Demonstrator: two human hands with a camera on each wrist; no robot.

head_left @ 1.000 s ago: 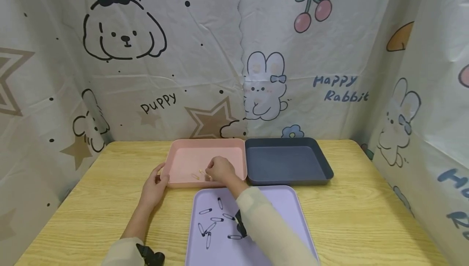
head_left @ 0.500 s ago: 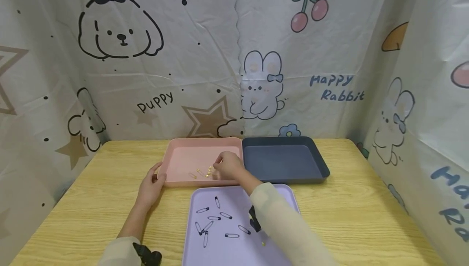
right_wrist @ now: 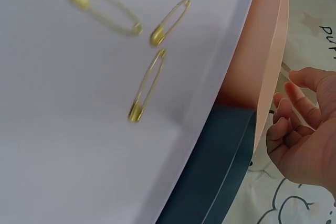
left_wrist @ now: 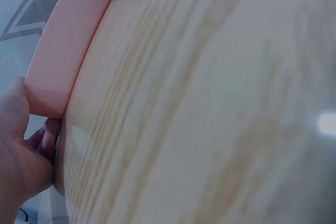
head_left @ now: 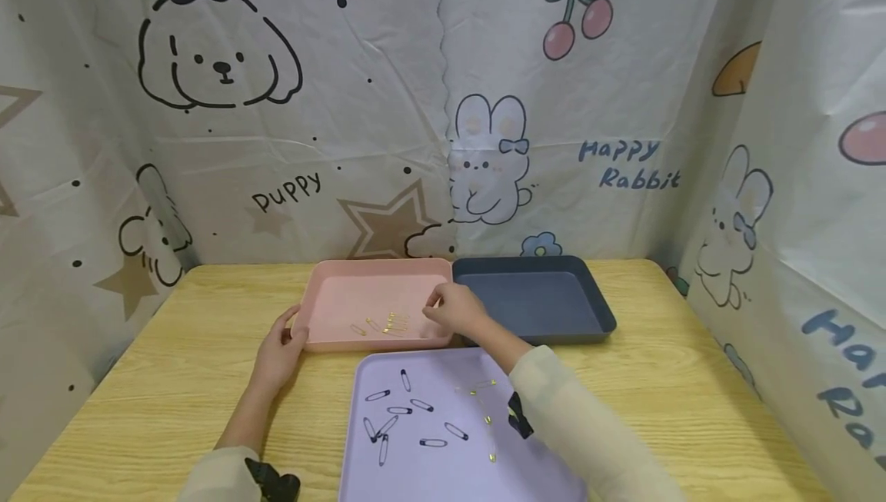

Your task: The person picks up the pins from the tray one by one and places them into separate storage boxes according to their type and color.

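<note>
My left hand [head_left: 277,356] holds the left front corner of the pink tray [head_left: 346,294], with thumb and fingers at its walls, as the left wrist view also shows. Over the right end of that tray hovers my right hand [head_left: 457,310]; its fingers are loosely bent, with nothing between thumb and forefinger in the right wrist view. Several gold safety pins [head_left: 394,324] lie in the pink tray, most bunched left of the right hand. Several black-headed safety pins [head_left: 433,443] are spread on the lavender tray [head_left: 408,479]. Below the right forearm lie more gold safety pins [right_wrist: 148,85].
A dark blue tray [head_left: 533,302] stands right of the pink one, side against side. The lavender tray sits in front of both on the wooden table [head_left: 657,379]. A printed curtain [head_left: 388,64] hangs behind and along the sides.
My right hand has moved right, away from the bunched gold safety pins, uncovering them. The forearm's shift also reveals gold pins on the lavender tray. My left hand stays at the pink tray's corner.
</note>
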